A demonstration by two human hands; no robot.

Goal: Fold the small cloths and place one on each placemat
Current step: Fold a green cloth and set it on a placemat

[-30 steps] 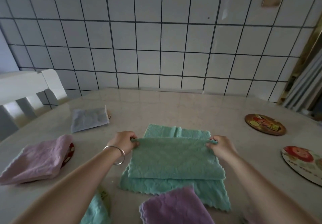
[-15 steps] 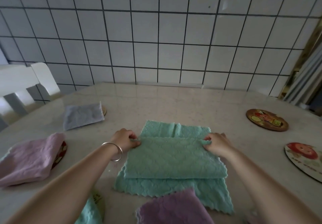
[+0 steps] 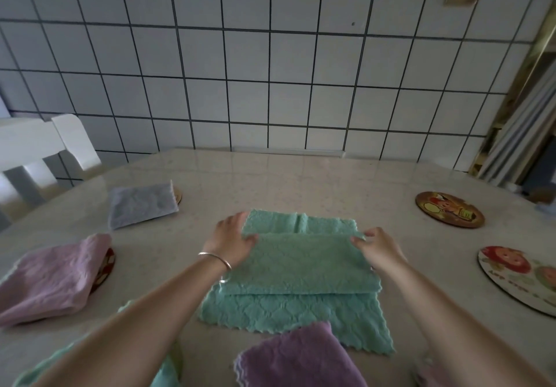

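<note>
A teal cloth point(image 3: 298, 269) lies in the middle of the table with its near part folded over toward the wall. My left hand point(image 3: 231, 242) pinches the left corner of the folded flap. My right hand point(image 3: 377, 246) pinches the right corner. A folded pink cloth point(image 3: 51, 278) rests on a round placemat point(image 3: 105, 269) at the left. A folded grey cloth point(image 3: 141, 204) covers another placemat point(image 3: 178, 197) further back. Two bare round placemats lie at the right, one far point(image 3: 449, 209) and one near point(image 3: 520, 278).
A purple cloth point(image 3: 298, 359) lies at the near edge, overlapping the teal one. Another teal cloth point(image 3: 162, 371) is partly hidden under my left forearm. A white chair point(image 3: 39, 152) stands at the left. The tiled wall point(image 3: 270, 70) borders the table's far edge.
Both hands have carried the teal flap's edge further away from me, and it now lies lower over the cloth's far part. The camera tilted slightly.
</note>
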